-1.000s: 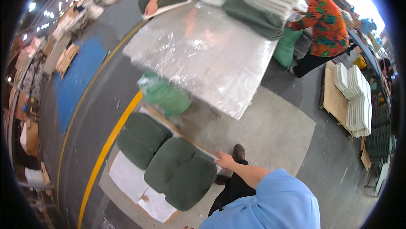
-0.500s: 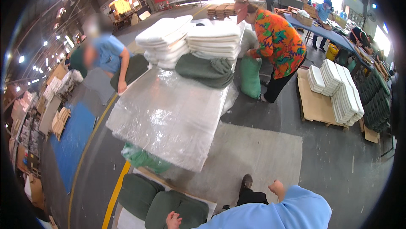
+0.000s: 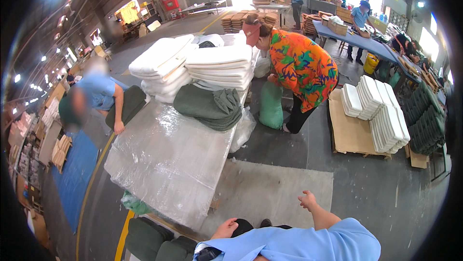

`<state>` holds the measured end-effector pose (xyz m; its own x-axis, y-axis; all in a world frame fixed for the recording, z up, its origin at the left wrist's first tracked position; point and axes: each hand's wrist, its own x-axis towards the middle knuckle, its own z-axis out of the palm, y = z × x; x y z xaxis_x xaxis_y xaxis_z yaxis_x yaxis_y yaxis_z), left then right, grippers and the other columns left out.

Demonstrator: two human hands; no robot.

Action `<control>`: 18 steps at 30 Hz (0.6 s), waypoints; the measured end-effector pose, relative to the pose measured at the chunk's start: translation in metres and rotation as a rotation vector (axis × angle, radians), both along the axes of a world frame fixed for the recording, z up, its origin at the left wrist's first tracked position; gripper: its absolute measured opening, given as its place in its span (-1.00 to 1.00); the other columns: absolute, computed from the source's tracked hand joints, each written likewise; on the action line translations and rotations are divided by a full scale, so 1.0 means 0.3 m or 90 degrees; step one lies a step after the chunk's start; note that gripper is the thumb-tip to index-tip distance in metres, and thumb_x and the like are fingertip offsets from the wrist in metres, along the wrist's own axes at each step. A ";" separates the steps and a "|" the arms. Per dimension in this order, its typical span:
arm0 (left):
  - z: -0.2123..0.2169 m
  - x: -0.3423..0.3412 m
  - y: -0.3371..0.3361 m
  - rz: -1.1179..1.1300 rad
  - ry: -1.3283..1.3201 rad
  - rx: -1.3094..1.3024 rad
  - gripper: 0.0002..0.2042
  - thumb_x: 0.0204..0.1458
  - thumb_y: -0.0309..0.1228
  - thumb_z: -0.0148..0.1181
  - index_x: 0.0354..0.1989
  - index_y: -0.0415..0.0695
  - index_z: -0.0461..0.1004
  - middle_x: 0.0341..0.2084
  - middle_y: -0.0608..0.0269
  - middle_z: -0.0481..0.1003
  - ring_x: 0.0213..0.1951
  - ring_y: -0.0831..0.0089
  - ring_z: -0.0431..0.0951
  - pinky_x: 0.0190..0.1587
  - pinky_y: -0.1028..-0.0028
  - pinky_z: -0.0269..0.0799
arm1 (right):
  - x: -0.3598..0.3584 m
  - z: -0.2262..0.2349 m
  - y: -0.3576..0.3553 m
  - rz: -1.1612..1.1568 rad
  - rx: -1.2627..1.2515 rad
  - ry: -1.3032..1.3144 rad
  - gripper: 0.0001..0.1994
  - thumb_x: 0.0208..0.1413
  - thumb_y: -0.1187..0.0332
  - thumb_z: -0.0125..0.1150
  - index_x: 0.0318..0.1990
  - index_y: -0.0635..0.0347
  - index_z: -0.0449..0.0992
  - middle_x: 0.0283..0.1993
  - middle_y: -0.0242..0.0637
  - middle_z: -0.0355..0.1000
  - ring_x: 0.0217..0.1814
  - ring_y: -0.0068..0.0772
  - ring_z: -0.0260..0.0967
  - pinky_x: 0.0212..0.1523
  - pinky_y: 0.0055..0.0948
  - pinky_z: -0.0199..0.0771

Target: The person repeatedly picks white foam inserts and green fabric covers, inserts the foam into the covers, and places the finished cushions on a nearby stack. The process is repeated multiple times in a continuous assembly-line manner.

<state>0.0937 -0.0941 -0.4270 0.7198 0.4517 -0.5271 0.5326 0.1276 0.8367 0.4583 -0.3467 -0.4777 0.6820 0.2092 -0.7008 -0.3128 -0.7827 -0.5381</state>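
My right hand (image 3: pixel 307 199) hangs in the air over a grey floor mat (image 3: pixel 275 188), fingers spread and empty. My left hand (image 3: pixel 224 229) is low by my body, holding nothing, just right of two dark green cushions (image 3: pixel 152 240) on the floor. In front of me stands a long table wrapped in clear plastic film (image 3: pixel 169 157). At its far end are stacks of white foam pads (image 3: pixel 219 66) and a heap of green fabric covers (image 3: pixel 208 107).
A person in an orange flowered shirt (image 3: pixel 301 66) bends over a green sack (image 3: pixel 271 107) beyond the table. A person in blue (image 3: pixel 99 92) leans on its left side. A pallet of white pads (image 3: pixel 378 111) sits to the right, and a yellow floor line (image 3: pixel 91 186) runs on the left.
The view has risen from the green cushions on the floor to the table and the hall. My hands have come off the cushions and both are free.
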 end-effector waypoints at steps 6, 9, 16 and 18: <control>0.043 0.118 0.277 0.039 0.149 0.100 -0.54 0.32 -0.20 0.27 0.33 -0.12 0.51 -0.08 0.12 0.65 -0.06 0.40 0.62 0.07 0.37 0.55 | 0.078 -0.051 0.013 0.020 -0.110 0.082 -0.32 0.20 0.28 0.42 0.45 0.23 0.34 -0.12 -0.09 0.65 -0.26 -0.25 0.67 -0.38 -0.24 0.67; 0.063 0.177 0.425 0.088 0.100 0.117 -0.50 0.28 -0.18 0.30 0.33 -0.13 0.50 -0.07 0.07 0.67 -0.03 0.26 0.67 0.08 0.30 0.55 | 0.076 -0.057 0.092 0.085 -0.173 0.095 -0.36 0.20 0.28 0.41 0.42 0.25 0.39 -0.11 -0.09 0.66 -0.32 -0.25 0.67 -0.37 -0.23 0.70; 0.110 0.340 0.776 0.120 -0.010 0.171 -0.54 0.30 -0.20 0.28 0.30 -0.14 0.52 -0.11 0.09 0.67 -0.07 0.32 0.65 0.05 0.33 0.54 | 0.243 -0.072 0.513 0.079 -0.043 0.064 -0.39 0.22 0.26 0.39 0.40 0.22 0.41 -0.20 -0.15 0.64 -0.33 -0.30 0.63 -0.38 -0.25 0.66; 0.127 0.346 0.839 0.165 0.007 0.190 -0.56 0.31 -0.22 0.27 0.28 -0.16 0.53 -0.13 0.09 0.66 -0.07 0.32 0.65 0.05 0.33 0.54 | 0.289 -0.060 0.670 0.046 0.069 0.082 -0.40 0.22 0.27 0.39 0.39 0.22 0.42 -0.23 -0.20 0.60 -0.34 -0.33 0.60 -0.40 -0.31 0.59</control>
<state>0.1975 0.1576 -0.3890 0.5569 0.7525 -0.3515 0.5236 0.0104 0.8519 0.5449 -0.1459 -0.4957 0.5685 0.3329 -0.7523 -0.3301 -0.7453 -0.5793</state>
